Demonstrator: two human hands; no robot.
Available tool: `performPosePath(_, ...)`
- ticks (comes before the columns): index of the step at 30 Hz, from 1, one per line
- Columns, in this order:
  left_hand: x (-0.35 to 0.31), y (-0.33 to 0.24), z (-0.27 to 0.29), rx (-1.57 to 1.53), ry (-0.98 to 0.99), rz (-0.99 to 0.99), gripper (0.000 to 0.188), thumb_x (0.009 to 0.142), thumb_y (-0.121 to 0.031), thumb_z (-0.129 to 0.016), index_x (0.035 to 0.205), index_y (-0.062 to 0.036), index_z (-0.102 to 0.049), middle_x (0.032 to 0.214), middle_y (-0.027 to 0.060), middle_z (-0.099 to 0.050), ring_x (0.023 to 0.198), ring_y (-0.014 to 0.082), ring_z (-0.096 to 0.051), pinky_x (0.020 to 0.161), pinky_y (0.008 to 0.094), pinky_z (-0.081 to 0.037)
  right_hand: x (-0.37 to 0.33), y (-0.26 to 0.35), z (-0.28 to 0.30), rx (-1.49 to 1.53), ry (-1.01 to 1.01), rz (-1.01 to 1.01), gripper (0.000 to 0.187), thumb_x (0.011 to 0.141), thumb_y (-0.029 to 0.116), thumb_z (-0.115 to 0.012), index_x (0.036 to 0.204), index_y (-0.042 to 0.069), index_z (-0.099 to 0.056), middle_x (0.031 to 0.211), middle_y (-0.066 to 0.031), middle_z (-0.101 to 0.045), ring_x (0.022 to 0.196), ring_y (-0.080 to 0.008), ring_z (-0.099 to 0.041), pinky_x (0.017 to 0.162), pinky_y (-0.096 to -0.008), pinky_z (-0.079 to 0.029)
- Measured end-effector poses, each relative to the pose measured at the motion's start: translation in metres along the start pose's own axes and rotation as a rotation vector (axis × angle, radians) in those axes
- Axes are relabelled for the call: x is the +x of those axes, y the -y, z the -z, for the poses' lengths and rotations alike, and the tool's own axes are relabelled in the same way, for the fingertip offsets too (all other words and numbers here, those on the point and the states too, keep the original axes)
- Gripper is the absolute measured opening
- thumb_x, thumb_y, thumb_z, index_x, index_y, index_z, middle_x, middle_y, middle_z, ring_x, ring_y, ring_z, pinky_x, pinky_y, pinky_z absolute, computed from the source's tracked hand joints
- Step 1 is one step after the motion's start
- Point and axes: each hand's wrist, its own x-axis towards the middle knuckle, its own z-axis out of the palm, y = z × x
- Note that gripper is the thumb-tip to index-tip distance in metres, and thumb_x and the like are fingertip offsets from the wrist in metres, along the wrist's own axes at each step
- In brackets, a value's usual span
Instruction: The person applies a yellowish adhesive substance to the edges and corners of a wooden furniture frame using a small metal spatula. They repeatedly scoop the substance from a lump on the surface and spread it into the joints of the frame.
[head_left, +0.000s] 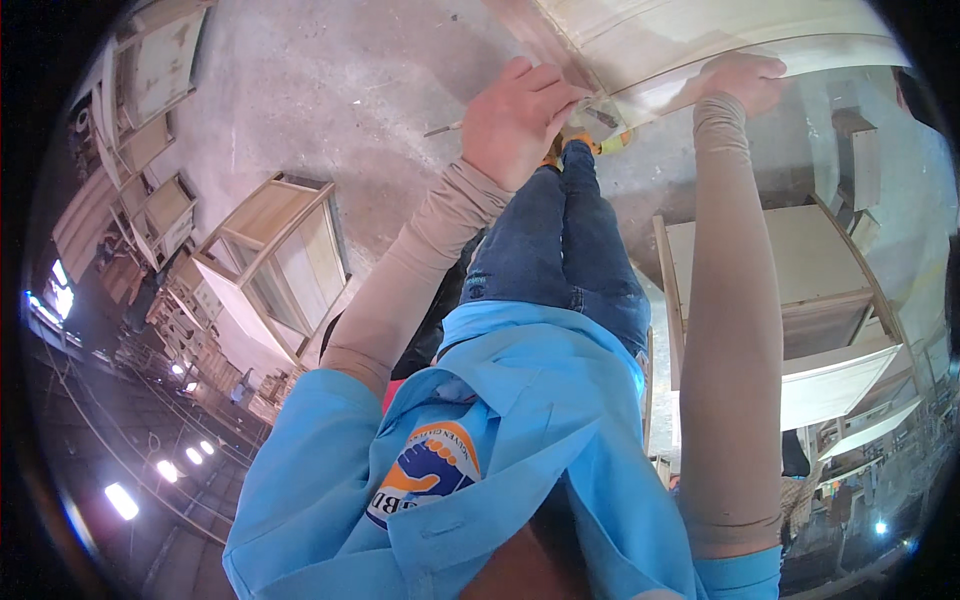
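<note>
A large pale wooden furniture piece [660, 40] stands at the top right, with a long curved-looking front edge. My right hand [745, 82] is at that edge, its fingers curled against the wood. Near the piece's left corner is my left hand [515, 120], closed with thumb and fingers pinched together. Beside its fingertips shows a small clear and dark object [600, 115], too unclear to name. A thin rod [442, 129] shows on the other side of the hand; whether I hold it cannot be made out.
An open wooden cabinet frame [270, 255] stands on the concrete floor [330, 110] to the left. Another wooden cabinet [800, 300] is close on my right, behind my forearm. More wooden furniture [150, 80] lines the far left. My legs [560, 240] are between the cabinets.
</note>
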Motion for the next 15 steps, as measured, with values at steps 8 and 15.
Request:
performPosePath(8, 0.0053, -0.0047, -0.0038, 0.055, 0.000, -0.015, 0.014, 0.079, -0.018, -0.070, 0.093, -0.0177, -0.070, 0.087, -0.0029, -0.061, 0.087, 0.0209, -0.059, 0.066, 0.0333, -0.051, 0.0004, -0.0004, -0.0008, -0.037, -0.016, -0.002, 0.056, 0.101, 0.031, -0.027, 0.132, -0.014, -0.042, 0.121, -0.0388, -0.055, 0.112, -0.0519, -0.054, 0.096, -0.0544, -0.045)
performPosePath(15, 0.0078, -0.0046, -0.0008, 0.089, 0.047, -0.050, 0.014, 0.081, -0.018, -0.069, 0.094, -0.0173, -0.070, 0.089, -0.0030, -0.062, 0.089, 0.0211, -0.059, 0.066, 0.0340, -0.053, 0.0025, -0.0045, -0.0025, -0.017, -0.044, 0.041, 0.059, 0.100, 0.031, -0.028, 0.134, -0.014, -0.040, 0.122, -0.0389, -0.054, 0.113, -0.0520, -0.054, 0.096, -0.0533, -0.044)
